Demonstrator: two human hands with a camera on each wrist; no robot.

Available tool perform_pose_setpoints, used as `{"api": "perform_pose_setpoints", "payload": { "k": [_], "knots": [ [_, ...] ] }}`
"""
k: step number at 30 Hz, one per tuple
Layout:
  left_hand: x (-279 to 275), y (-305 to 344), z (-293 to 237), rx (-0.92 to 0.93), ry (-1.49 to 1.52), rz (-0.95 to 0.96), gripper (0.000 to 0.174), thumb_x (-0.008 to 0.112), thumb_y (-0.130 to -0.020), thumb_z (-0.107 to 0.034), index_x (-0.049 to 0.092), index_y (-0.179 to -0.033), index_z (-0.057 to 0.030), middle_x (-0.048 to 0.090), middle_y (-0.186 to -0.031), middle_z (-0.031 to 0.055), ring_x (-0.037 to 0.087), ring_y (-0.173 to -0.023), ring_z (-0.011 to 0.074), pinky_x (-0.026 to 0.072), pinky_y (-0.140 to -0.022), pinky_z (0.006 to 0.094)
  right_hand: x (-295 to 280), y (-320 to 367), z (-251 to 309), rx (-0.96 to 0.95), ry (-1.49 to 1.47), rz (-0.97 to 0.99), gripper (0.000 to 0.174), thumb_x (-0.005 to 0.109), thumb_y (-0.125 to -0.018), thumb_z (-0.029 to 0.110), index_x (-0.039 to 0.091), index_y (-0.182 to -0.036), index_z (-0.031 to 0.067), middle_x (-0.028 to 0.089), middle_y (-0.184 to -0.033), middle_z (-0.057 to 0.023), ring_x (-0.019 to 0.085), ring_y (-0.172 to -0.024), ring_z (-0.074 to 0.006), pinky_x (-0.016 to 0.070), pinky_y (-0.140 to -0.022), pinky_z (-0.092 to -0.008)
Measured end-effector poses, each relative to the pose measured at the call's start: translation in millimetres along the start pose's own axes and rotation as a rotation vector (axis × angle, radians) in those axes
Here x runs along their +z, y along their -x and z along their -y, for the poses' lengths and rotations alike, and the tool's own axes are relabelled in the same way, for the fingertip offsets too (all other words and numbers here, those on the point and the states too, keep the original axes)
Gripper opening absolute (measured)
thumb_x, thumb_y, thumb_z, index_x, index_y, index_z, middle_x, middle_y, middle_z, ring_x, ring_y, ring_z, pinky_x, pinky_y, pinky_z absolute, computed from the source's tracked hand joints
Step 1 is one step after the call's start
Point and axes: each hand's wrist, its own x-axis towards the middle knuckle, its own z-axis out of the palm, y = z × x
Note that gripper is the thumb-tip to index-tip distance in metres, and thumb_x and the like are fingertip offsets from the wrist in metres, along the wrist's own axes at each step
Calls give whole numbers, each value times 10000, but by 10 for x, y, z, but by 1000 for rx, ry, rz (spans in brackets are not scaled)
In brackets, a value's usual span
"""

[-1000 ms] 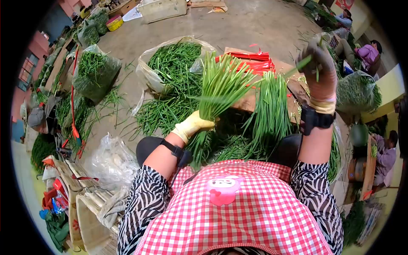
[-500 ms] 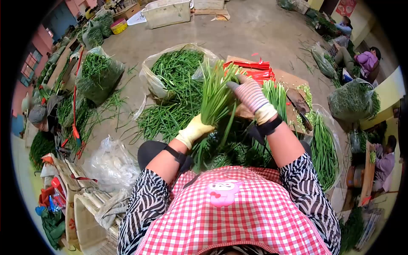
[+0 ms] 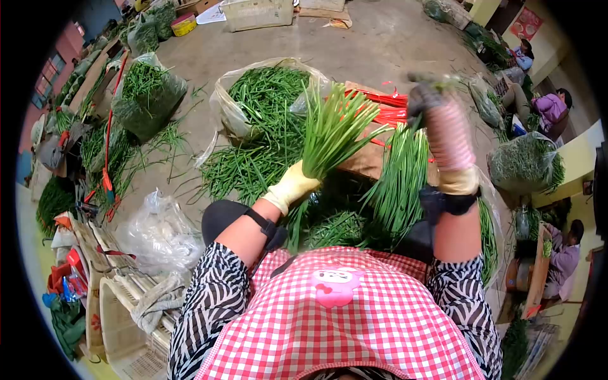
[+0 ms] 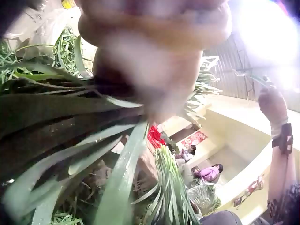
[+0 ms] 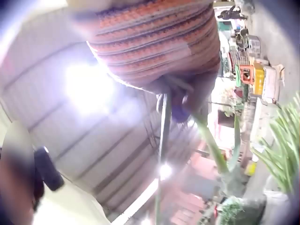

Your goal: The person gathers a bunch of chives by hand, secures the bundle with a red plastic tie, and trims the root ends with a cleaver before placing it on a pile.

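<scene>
My left hand (image 3: 292, 185), in a yellow glove, grips a thick bunch of garlic chives (image 3: 335, 130) near its lower part. The pale stem ends fan upward, and the long flat leaves (image 4: 122, 173) hang below the fist. To the right, my right hand (image 3: 446, 126) is raised and blurred, in a striped glove with dark fingertips. A few loose chive blades (image 5: 213, 145) stick out from its curled fingers in the right wrist view. Between the hands, another bunch of chives (image 3: 399, 177) drapes over the front of a wooden board (image 3: 367, 161).
Red ties (image 3: 389, 114) lie on the board. Behind the left hand stands an open plastic bag (image 3: 221, 104) of chives, with more heaped before it. At left are a crumpled clear bag (image 3: 161, 234) and a pale plastic crate (image 3: 126, 329). Other people (image 3: 551, 111) sit at right.
My right hand went in to the top of the held bunch, then swung back up and right, away from it. The left hand keeps its grip in nearly the same place.
</scene>
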Motion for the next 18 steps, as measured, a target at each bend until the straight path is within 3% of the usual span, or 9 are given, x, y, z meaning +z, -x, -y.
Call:
{"api": "perform_pose_setpoints", "payload": {
  "k": [3,5,6,9,12,13,15,17,18],
  "knots": [
    [55,52,-156,43,-50,-77,454,734,-860,-151,643,-1292,-43,732,-1169,117,678,-1065,230,528,-942,338,549,-186,-504,-116,522,-9,483,702,-955,337,679,-1316,18,749,-1155,-218,718,-1078,-310,539,-946,-392],
    [46,95,-326,65,-130,-112,431,714,-879,-180,643,-1287,-61,731,-1158,164,698,-1072,300,532,-944,366,624,-433,-938,-67,582,30,577,734,-916,381,657,-1338,-5,743,-1171,-225,710,-1094,-343,537,-945,-392],
    [57,70,-299,64,-192,-125,423,717,-884,-185,647,-1282,-58,734,-1167,155,699,-1072,284,531,-950,356,658,-556,-1023,-81,626,44,575,729,-916,388,660,-1341,6,764,-1045,-199,731,-931,-296,554,-866,-378],
    [9,95,-332,54,-182,-109,427,711,-878,-170,644,-1285,-60,734,-1161,155,698,-1072,278,529,-956,349,521,-431,-569,221,519,-97,444,723,-928,361,723,-1182,-3,700,-771,-101,629,-650,-186,505,-656,-321],
    [-31,62,-55,84,-24,-110,410,695,-874,-133,648,-1273,-56,733,-1171,146,688,-1092,266,518,-974,335,155,-121,-158,-1,-216,-24,228,688,-961,275,674,-847,77,466,-580,49,374,-488,-70,249,-492,-267],
    [-31,49,-30,94,-1,-105,406,693,-873,-126,650,-1271,-55,732,-1176,144,686,-1097,264,516,-979,332,-22,-133,-193,-48,-89,105,232,658,-977,256,708,-969,29,526,-622,46,423,-493,-74,346,-514,-249],
    [-58,114,-295,35,-37,-132,410,686,-878,-117,657,-1283,-59,728,-1197,130,680,-1119,256,510,-999,332,296,175,103,160,505,203,362,702,-948,281,700,-1168,-6,668,-751,-25,611,-620,-117,516,-656,-259],
    [-79,109,-371,9,-90,-123,419,692,-882,-130,658,-1293,-61,727,-1201,124,679,-1127,255,509,-1005,334,432,326,-360,-115,390,559,553,764,-899,305,632,-1344,4,751,-944,-115,729,-854,-185,585,-836,-315],
    [-42,26,-139,154,-25,-145,419,696,-889,-140,659,-1298,-59,730,-1196,114,678,-1133,252,511,-1004,335,491,300,-514,-103,426,521,564,785,-874,300,642,-1335,9,754,-994,-140,734,-924,-210,584,-869,-329]
  ]
}}
